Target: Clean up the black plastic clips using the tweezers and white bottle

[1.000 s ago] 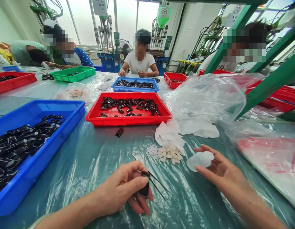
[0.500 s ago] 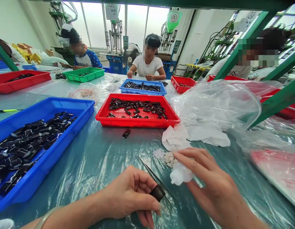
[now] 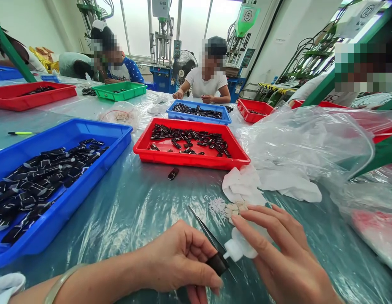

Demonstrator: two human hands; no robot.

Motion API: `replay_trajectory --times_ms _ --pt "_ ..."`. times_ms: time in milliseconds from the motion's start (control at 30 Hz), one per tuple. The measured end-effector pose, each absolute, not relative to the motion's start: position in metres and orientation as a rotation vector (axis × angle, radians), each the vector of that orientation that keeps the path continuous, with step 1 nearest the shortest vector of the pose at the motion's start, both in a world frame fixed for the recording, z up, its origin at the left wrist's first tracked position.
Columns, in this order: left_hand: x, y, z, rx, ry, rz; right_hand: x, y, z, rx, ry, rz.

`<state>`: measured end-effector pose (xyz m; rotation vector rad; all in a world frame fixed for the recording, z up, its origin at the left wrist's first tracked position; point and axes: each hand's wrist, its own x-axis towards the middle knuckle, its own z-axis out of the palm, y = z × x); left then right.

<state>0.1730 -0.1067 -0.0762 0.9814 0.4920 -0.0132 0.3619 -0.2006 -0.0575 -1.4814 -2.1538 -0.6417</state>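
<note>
My left hand [image 3: 186, 261] is closed round a small black piece [image 3: 217, 264], held by thumb and fingers over the table. Beside it my right hand [image 3: 284, 249] has its fingers wrapped round a small white bottle [image 3: 235, 250], whose nozzle points left and almost meets the black piece. Metal tweezers [image 3: 204, 228] lie on the plastic-covered table, partly behind the left hand. White strips [image 3: 217, 207] and small beige pieces [image 3: 233, 209] are heaped just beyond the bottle. A single black piece [image 3: 173, 173] rests in front of the red tray.
A blue tray [image 3: 97, 177] of black pieces stands left, a red tray [image 3: 189, 158] ahead. White cloth [image 3: 241, 183] and clear plastic bags [image 3: 303, 135] lie right. Beyond are a smaller blue tray [image 3: 198, 118], a green tray [image 3: 120, 93] and several people at work.
The bottle has tilted and its nozzle has come up close to the black piece in my left hand. The whole view has shifted slightly, with trays appearing farther right.
</note>
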Motion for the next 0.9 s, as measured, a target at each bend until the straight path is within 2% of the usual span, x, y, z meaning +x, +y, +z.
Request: replay_trajectory --times_ms 667,900 --pt "0.1730 -0.1076 -0.0785 1.005 0.493 -0.055 0.3587 -0.2040 -0.0573 -1.457 -2.208 -0.688" --pt "0.1744 -0.1069 -0.0770 1.007 0.512 -0.064 0.3611 -0.2084 -0.0589 -1.492 -2.225 -0.607"
